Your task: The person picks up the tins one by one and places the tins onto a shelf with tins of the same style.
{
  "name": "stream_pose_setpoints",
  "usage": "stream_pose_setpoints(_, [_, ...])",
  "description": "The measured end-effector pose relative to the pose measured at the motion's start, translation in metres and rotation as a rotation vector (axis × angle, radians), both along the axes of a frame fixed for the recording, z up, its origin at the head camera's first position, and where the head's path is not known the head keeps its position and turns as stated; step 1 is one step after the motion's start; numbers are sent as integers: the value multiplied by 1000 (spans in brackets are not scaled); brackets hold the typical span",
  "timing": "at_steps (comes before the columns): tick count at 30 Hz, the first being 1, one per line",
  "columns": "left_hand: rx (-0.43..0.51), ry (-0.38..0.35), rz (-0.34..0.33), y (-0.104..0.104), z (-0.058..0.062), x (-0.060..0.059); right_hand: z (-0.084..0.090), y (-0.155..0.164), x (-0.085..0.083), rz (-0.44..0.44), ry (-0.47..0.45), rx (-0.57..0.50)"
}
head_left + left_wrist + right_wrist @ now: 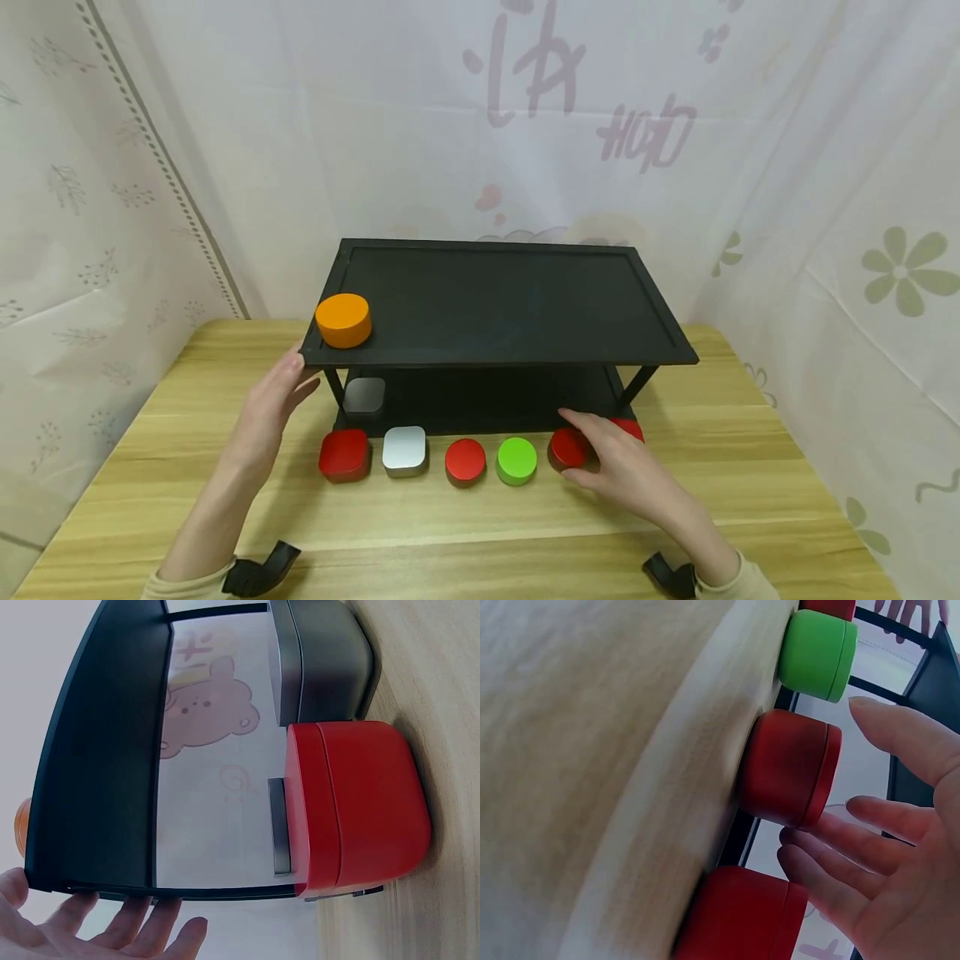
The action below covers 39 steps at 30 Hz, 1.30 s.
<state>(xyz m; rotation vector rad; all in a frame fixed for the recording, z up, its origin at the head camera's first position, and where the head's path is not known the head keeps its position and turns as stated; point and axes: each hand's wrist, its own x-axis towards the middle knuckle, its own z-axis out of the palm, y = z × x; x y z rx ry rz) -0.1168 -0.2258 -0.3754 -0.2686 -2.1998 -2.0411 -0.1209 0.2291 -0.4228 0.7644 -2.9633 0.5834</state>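
My left hand (272,398) touches the left front corner of a black two-tier shelf (495,304), its fingertips (137,907) at the upper tier's side edge. Over on the right, my right hand (626,468) is spread around a dark red round tin (787,766). The thumb stands apart from its lid, while the other fingers reach behind it. Beside that tin are a green round tin (517,461) and, partly hidden by the hand, another red tin (739,919). Nearest the left hand in the front row is a red square tin (345,456).
An orange round tin (343,320) sits at the upper tier's left front corner. On the lower tier, a grey square tin (364,397) stands at the left. The front row also holds a silver square tin (405,451) and a red round tin (465,462). Patterned cloth (420,158) hangs behind the table.
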Motion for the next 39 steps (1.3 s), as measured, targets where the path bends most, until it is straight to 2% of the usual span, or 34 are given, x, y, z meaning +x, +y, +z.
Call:
stream_pose_setpoints(13, [10,9,-5,0,0,0,-5,-2,0,-1,1,41])
stream_pose_setpoints(26, [-2,-7,0,1,0,0,-9,-3,-1,4,84,86])
stream_pose_setpoints(39, [10,0,-3,1,0,1,-9,-3,-1,-12,92,89])
